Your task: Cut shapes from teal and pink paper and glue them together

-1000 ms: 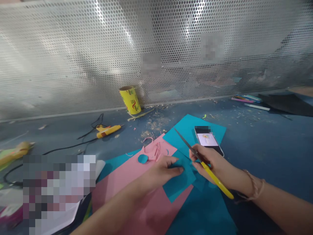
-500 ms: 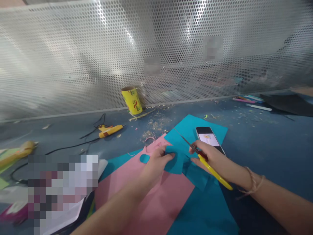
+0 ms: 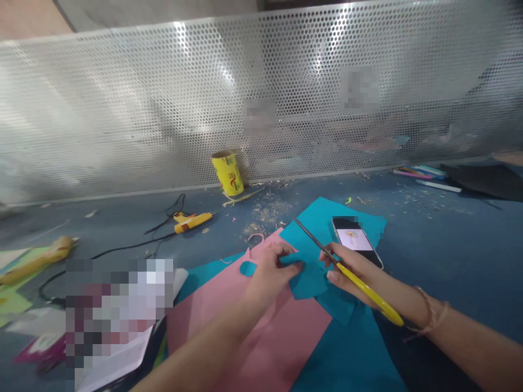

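Note:
My left hand (image 3: 272, 272) pinches a small piece of teal paper (image 3: 308, 277) above the pink sheet (image 3: 261, 332). My right hand (image 3: 359, 275) grips yellow-handled scissors (image 3: 347, 269); the blades are together and point up and to the left, just right of the teal piece. A larger teal sheet (image 3: 355, 354) lies under both hands. A small teal circle (image 3: 247, 268) rests on the pink sheet to the left of my left hand.
A phone (image 3: 357, 239) with a lit screen lies on another teal sheet (image 3: 322, 215) behind my right hand. A yellow glue gun (image 3: 192, 220) with black cord, a yellow tube (image 3: 227, 173), paper scraps, markers (image 3: 420, 173) and a perforated metal wall (image 3: 261, 98) stand behind.
My left hand lifted the small teal piece off the pink sheet and turned it in towards the scissors. My right hand stayed close by, still holding the scissors.

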`<act>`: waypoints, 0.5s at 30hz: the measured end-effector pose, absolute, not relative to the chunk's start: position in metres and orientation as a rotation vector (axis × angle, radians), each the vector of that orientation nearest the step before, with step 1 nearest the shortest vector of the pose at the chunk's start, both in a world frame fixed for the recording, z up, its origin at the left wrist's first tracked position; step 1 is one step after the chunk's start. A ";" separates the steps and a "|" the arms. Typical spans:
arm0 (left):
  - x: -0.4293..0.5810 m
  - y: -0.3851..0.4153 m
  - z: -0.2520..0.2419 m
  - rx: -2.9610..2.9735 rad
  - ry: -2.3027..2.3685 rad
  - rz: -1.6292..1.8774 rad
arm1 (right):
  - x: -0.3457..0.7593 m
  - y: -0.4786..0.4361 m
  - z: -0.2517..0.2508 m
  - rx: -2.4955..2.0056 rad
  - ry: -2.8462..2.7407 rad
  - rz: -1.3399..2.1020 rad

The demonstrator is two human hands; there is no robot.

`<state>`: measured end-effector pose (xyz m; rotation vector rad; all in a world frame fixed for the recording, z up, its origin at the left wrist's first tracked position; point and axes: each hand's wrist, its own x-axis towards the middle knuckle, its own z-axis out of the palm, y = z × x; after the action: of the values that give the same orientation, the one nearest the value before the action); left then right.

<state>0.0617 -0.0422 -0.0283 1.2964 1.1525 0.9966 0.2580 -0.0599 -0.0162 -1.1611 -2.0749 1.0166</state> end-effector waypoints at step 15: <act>0.067 -0.049 -0.049 1.868 1.351 0.917 | 0.260 -0.047 -0.040 -1.377 -2.108 0.814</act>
<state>0.0675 -0.0486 -0.0486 1.8676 1.3505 0.9168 0.2595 -0.0475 -0.0399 -1.3766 -2.1079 0.8136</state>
